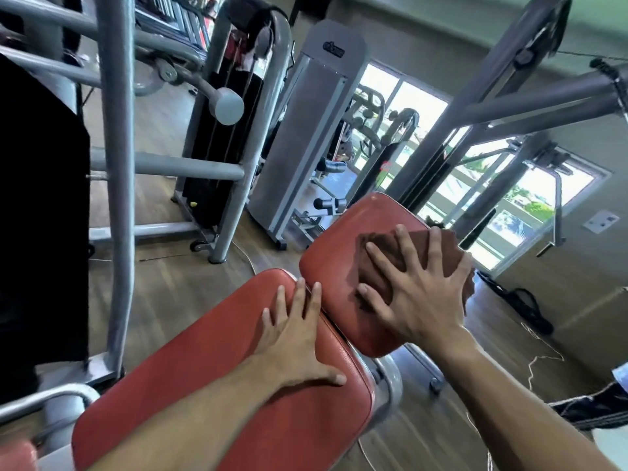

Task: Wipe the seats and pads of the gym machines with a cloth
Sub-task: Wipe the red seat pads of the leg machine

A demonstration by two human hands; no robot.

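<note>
Around you stood grey steel gym machines (306, 130) on a wood-look floor (163, 283), with bright windows (407, 107) behind them. In front of you lay a red padded bench in two parts: the long back pad (210, 385) nearest you and the smaller seat pad (339, 260) beyond it, tilted up and separated from the first by a narrow gap. Your left hand (299, 341) lay flat on the far end of the back pad, fingers spread and holding nothing, the fingertips reaching the gap. Your right hand (418, 294) pressed flat with fingers splayed on a brown cloth (380, 266), which lay crumpled on the seat pad, reaching its far right edge. The two hands were near each other but apart.
</note>
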